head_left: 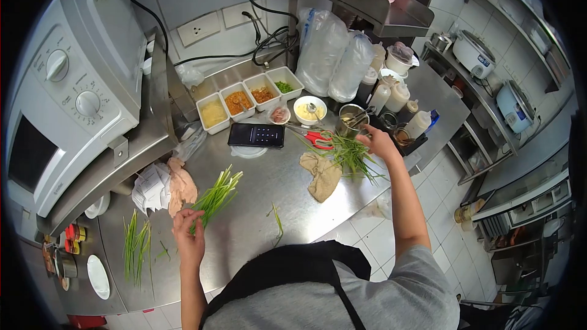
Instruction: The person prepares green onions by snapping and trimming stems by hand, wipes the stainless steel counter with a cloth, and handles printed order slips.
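My left hand (pixel 188 231) is closed around the lower part of a bunch of spring onions (pixel 219 195), whose pale ends point away from me. My right hand (pixel 377 143) is at the edge of a loose pile of green stalks (pixel 351 157), its fingers bent and pinched on some of them. Red-handled scissors (pixel 319 140) lie just left of that pile, beside a crumpled tan cloth (pixel 321 176). Several more spring onions (pixel 137 245) rest on the steel at far left, and a few stray stalks (pixel 276 221) lie near my body.
A phone (pixel 255 135) lies on a round lid. Behind it stand white tubs (pixel 213 113) of chopped ingredients, a bowl with a spoon (pixel 310 110) and a metal container (pixel 353 120) with utensils. Squeeze bottles (pixel 398 96) crowd the right; a microwave (pixel 79 91) stands left.
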Demonstrator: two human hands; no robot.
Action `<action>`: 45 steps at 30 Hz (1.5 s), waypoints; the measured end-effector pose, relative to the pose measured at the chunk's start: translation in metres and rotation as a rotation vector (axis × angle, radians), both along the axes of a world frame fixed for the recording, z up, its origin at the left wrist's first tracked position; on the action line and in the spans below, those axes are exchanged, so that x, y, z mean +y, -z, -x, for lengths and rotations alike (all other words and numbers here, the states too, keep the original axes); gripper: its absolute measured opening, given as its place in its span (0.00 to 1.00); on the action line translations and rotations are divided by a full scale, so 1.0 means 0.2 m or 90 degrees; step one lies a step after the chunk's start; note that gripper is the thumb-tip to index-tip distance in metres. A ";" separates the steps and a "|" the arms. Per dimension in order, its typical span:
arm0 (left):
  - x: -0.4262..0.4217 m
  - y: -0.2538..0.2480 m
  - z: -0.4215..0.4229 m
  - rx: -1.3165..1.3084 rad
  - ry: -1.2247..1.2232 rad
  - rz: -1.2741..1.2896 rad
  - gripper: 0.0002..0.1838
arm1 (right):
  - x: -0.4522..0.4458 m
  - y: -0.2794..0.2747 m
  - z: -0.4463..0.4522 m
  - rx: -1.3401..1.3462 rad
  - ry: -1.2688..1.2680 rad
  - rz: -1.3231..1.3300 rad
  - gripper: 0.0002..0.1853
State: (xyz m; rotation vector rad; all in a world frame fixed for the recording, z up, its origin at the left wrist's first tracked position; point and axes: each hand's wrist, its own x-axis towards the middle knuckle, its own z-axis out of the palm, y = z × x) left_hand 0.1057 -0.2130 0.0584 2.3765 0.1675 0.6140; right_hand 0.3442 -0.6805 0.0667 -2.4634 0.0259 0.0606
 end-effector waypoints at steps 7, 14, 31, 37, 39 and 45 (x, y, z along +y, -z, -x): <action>-0.05 0.06 -0.05 0.032 0.022 0.018 0.10 | -0.06 0.27 0.21 -0.051 0.024 0.176 0.08; -0.16 0.00 -0.16 0.035 0.086 0.021 0.10 | 0.12 0.42 0.39 -0.053 0.115 0.134 0.10; -1.05 -0.11 -0.69 0.053 0.585 0.198 0.14 | 0.28 -0.01 0.63 0.056 0.140 -0.548 0.07; -1.29 0.02 -0.87 0.212 0.561 0.502 0.12 | 0.25 0.00 0.58 0.015 0.020 -0.488 0.08; -1.32 0.07 -0.92 0.193 0.547 0.462 0.11 | 0.17 0.02 0.52 0.016 -0.008 -0.467 0.10; -1.50 0.11 -1.03 0.191 0.533 0.429 0.10 | -0.05 0.07 0.24 -0.020 -0.004 -0.463 0.09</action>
